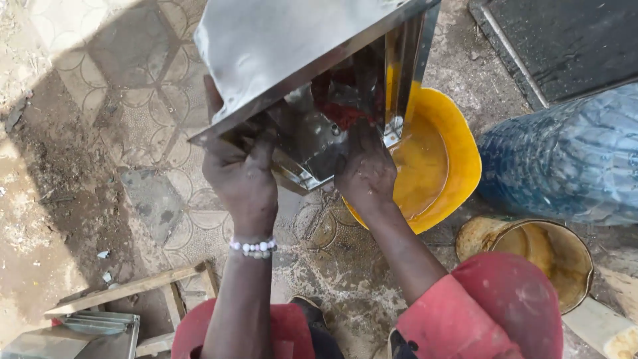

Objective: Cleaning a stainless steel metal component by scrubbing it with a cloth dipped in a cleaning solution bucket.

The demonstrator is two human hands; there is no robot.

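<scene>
A shiny sheet-metal box (286, 53), open at its underside, is tilted over a yellow plastic basin (458, 156) of orange-yellow liquid. My left hand (240, 176), with a white bead bracelet at the wrist, grips the box's lower left edge. My right hand (365, 169) holds the box's lower rim near its right corner, just above the basin's edge. Red pulp shows inside the box opening. Both arms wear red sleeves.
A metal can (525, 259) with yellowish liquid stands at the lower right. A blue ribbed container (565, 156) lies at the right. A wooden frame (133, 292) and a metal tray (80, 336) sit at the lower left. The ground is wet patterned tile.
</scene>
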